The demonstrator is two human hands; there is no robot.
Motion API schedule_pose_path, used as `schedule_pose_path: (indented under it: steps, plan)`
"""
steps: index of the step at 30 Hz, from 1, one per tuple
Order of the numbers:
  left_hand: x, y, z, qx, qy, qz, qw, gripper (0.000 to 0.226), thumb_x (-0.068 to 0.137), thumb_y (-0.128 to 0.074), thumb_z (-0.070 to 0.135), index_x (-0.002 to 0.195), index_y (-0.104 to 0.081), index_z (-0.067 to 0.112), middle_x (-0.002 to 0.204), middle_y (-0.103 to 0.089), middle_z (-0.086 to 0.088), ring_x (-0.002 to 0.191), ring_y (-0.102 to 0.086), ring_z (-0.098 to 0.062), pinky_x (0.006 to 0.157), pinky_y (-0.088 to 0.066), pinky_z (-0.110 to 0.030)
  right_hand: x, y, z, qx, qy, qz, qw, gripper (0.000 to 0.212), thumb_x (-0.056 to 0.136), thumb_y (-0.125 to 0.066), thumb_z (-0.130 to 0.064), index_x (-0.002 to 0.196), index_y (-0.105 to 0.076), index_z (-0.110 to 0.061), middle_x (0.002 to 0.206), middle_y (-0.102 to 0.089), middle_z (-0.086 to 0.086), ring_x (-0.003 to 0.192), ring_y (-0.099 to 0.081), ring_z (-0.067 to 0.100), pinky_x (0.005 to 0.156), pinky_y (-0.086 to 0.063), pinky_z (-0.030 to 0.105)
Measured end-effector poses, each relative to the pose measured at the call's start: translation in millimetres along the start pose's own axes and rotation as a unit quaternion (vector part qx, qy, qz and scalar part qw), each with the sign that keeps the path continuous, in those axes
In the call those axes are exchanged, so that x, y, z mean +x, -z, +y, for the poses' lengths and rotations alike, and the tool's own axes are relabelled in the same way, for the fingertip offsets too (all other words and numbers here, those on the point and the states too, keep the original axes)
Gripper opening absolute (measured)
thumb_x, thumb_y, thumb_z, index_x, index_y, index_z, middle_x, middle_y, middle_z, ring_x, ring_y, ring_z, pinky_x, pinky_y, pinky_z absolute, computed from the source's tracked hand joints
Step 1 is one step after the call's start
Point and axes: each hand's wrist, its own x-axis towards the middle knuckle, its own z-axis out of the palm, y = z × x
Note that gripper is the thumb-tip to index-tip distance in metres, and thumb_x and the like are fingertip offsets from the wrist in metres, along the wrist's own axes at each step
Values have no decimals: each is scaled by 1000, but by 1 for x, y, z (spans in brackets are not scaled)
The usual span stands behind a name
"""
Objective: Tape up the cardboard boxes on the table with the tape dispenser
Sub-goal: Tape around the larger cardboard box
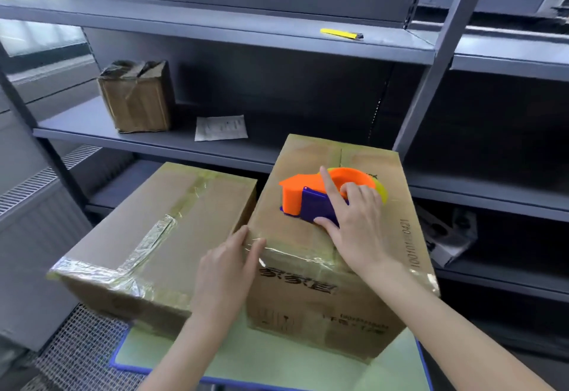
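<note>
Head view: tall brown cardboard box stands on the pale green table mat with a blue edge, touching a lower, wider brown cardboard box on its left. The lower box is already crossed with glossy tape.

Orange and purple plastic tape dispenser sits on top of the tall box. Right hand grips it: index finger stretched over the orange hood, thumb on the purple side, other fingers curled at the roll. Left hand lies flat, fingers straight and together, pressing clear tape at the box's near upper edge.

Judgement: a strip is being run along the top seam. Best done with the left hand anchoring the tape end firmly while the dispenser travels straight along the centre seam, kept low so the tape lays without wrinkles. Risk: the box sliding on the mat.

Behind: dark grey metal shelving. It holds a small crumpled taped carton, a white paper slip and, higher up, a yellow utility knife. Wire mesh panel at lower left.
</note>
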Motion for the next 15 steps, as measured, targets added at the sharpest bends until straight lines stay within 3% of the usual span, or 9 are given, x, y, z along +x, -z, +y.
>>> schedule_pose_path:
  steps: [3, 5, 7, 9, 10, 13, 15]
  plan:
    - [-15, -8, 9, -4, -57, -5, 998, 46, 82, -58, 44, 108, -69, 8, 66, -70, 1, 57, -66, -19, 55, -44, -21, -2, -4, 12, -5, -17, -1, 1000, 85, 67, -83, -32, 139, -45, -9, 85, -54, 10, 80, -54, 29, 82, -43, 41]
    - [-16, -9, 8, -38, -56, -15, 998, 48, 82, -55, 47, 112, -66, 12, 77, -72, 2, 69, -68, -16, 60, -41, -20, -6, -3, 18, -10, -25, -5, 1000, 85, 68, -83, -31, 140, -44, -8, 91, -54, 13, 88, -54, 31, 85, -47, 45]
    - [-12, -9, 1, -63, -47, -15, 997, 43, 82, -62, 45, 111, -65, 15, 93, -72, 3, 86, -68, -14, 71, -46, -21, -11, -2, 17, -21, -23, 11, 999, 80, 75, -78, -27, 142, -38, -9, 110, -50, 19, 110, -47, 35, 97, -43, 49]
    - [-9, -5, -4, -48, -46, -8, 998, 33, 80, -64, 48, 95, -65, 19, 87, -70, 7, 84, -66, -11, 72, -50, -26, -16, 2, 10, 3, 19, 41, 999, 61, 85, -64, -24, 139, -39, -9, 123, -44, 19, 124, -39, 36, 108, -34, 49]
    - [-7, -2, -6, -34, -41, -10, 999, 31, 80, -63, 50, 84, -63, 20, 78, -67, 8, 77, -63, -10, 67, -49, -27, -17, 5, 4, 36, 53, 47, 997, 51, 88, -58, -22, 135, -46, -7, 121, -47, 17, 122, -43, 35, 108, -35, 47]
    - [-5, 1, -10, -44, -32, -39, 998, 32, 82, -62, 47, 67, -61, 18, 60, -61, 7, 63, -57, -7, 55, -41, -19, -18, 10, -15, 142, 157, -37, 977, 33, 91, -49, -22, 116, -66, -6, 109, -61, 13, 108, -57, 29, 97, -47, 39]
    - [-4, 1, -11, -109, -18, -73, 991, 28, 84, -65, 38, 64, -65, 19, 59, -65, 11, 62, -60, -2, 55, -41, -12, -17, 6, -23, 175, 198, -133, 955, 38, 93, -43, -27, 116, -67, -8, 118, -63, 11, 118, -55, 28, 103, -43, 37]
